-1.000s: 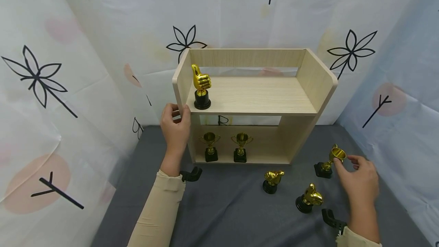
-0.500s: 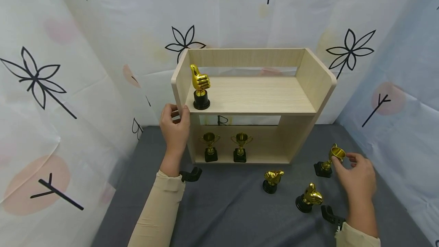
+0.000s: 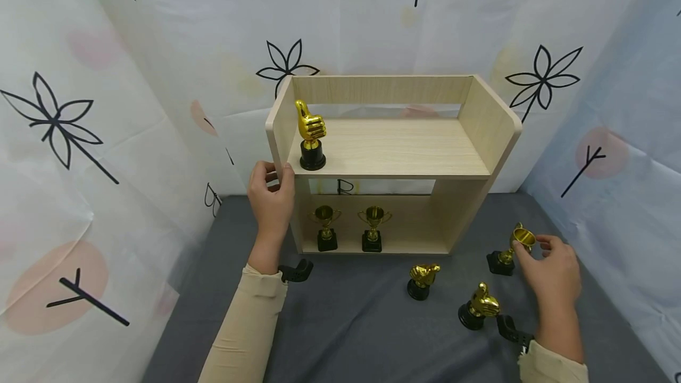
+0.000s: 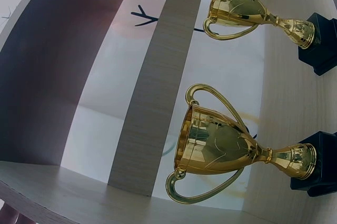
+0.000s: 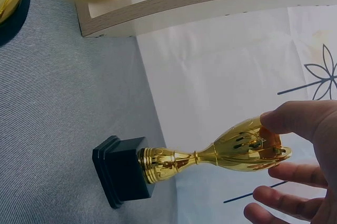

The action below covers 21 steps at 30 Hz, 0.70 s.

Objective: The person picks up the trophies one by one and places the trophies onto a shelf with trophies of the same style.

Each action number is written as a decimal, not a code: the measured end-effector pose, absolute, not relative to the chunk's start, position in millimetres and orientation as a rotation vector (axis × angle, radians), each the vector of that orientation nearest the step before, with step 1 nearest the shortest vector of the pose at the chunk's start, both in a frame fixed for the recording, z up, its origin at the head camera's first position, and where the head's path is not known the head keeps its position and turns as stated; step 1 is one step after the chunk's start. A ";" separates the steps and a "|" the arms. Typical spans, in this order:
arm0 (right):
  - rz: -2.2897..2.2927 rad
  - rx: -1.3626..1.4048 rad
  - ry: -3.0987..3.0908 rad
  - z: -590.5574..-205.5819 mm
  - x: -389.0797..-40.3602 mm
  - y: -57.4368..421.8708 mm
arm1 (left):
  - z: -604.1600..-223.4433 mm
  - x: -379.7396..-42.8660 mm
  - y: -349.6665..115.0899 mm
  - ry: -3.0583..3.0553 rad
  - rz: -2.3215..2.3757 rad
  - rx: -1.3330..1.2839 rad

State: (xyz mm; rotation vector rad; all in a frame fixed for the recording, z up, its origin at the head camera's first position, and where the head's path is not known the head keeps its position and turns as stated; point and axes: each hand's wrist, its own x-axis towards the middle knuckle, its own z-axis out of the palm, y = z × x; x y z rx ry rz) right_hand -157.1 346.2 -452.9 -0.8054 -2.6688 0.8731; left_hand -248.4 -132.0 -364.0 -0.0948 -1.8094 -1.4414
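At the right of the head view, my right hand [image 3: 553, 268] pinches the bowl of a gold trophy cup [image 3: 523, 238] between thumb and index finger. Its black base [image 5: 124, 168] appears to stand on the grey cloth. My left hand [image 3: 271, 197] grips the left side panel of a light wooden shelf [image 3: 393, 146], thumb at the front edge. On the lower level stand two more gold cups, a left cup [image 3: 326, 217] and a right cup [image 3: 374, 217]. A gold thumbs-up trophy [image 3: 312, 132] stands at the left of the upper level.
Two more thumbs-up trophies are on the grey cloth [image 3: 346, 324] before the shelf: a nearer trophy [image 3: 480, 306] beside my right wrist and a farther trophy [image 3: 422, 281] to its left. Patterned white fabric [image 3: 372, 16] hangs behind and at both sides.
My right hand and forearm have shifted slightly left, still at the cup, which stays in place. The left hand holds the same spot on the shelf.
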 end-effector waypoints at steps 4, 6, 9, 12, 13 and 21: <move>0.875 -0.801 -2.671 -454.1 -158.9 346.7 | -363.2 -247.1 -132.2 -1.813 -1.444 -0.088; 0.875 -0.799 -2.673 -454.4 -159.5 346.8 | -363.1 -246.9 -132.2 -1.820 -1.440 -0.081; 0.877 -0.797 -2.674 -454.5 -160.5 346.9 | -363.2 -246.9 -132.5 -1.827 -1.437 -0.074; 0.881 -0.798 -2.673 -454.8 -161.3 346.9 | -363.1 -246.8 -132.8 -1.825 -1.443 -0.076; 0.881 -0.799 -2.672 -455.0 -161.6 346.9 | -363.0 -246.8 -132.9 -1.825 -1.445 -0.080; 0.855 -0.792 -2.679 -457.6 -163.3 347.9 | -361.7 -246.1 -132.7 -1.829 -1.454 -0.085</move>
